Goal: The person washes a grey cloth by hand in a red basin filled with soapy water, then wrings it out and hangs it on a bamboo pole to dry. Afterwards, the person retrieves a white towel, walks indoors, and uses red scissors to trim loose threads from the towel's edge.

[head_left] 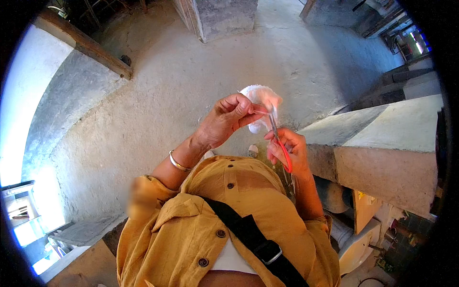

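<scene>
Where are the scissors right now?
The red-handled scissors sit centre-right in the head view, in the right hand, blades up against the white fabric piece that the left hand pinches.

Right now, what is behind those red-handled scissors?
Behind the scissors in the right hand is a white fluffy piece, pinched by the left hand. Its lower part is covered by the fingers.

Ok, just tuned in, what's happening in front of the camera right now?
A person in a mustard shirt holds a small white fluffy piece up in the left hand, pinching a thin pinkish strand. The right hand works red-handled scissors, blades up against the piece. A concrete ledge sits to the right.
</scene>
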Available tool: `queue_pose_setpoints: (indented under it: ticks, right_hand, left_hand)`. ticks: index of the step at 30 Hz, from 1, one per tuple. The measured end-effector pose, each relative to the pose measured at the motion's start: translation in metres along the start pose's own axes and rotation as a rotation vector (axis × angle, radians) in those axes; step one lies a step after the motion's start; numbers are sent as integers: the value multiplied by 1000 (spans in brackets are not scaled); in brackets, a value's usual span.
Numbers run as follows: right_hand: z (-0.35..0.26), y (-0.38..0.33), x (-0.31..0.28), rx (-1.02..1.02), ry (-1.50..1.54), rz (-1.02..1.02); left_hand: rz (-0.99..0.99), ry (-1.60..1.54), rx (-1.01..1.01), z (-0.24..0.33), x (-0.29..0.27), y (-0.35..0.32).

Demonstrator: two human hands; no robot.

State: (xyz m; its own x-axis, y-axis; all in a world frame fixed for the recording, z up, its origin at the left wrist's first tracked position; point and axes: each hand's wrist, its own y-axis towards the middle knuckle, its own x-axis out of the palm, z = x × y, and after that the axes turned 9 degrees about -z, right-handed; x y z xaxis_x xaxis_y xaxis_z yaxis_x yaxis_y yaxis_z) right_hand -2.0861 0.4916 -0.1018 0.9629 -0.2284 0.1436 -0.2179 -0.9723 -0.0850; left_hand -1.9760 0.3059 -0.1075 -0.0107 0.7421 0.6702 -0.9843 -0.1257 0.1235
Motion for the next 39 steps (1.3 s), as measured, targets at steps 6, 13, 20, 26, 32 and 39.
queue_pose_setpoints:
  ticks: [6,13,20,26,32,39]
  right_hand:
    - [-3,-1,4,67,38,43]
    - [1,0,9,131,198,5]
    - [9,8,14,132,316,-27]
    - [9,14,14,86,330,17]
    - [10,14,14,56,325,32]
    - [16,15,19,9,406,26]
  left_hand:
    - [72,113,-10,-6,-3,0]
    - [61,172,12,-3,-5,1]
    - [33,202,73,-8,-10,2]
    - [84,329,22,-7,-8,0]
    - [240,727,-118,-4,8,-1]
    - [181,804,-124,-1,11,0]
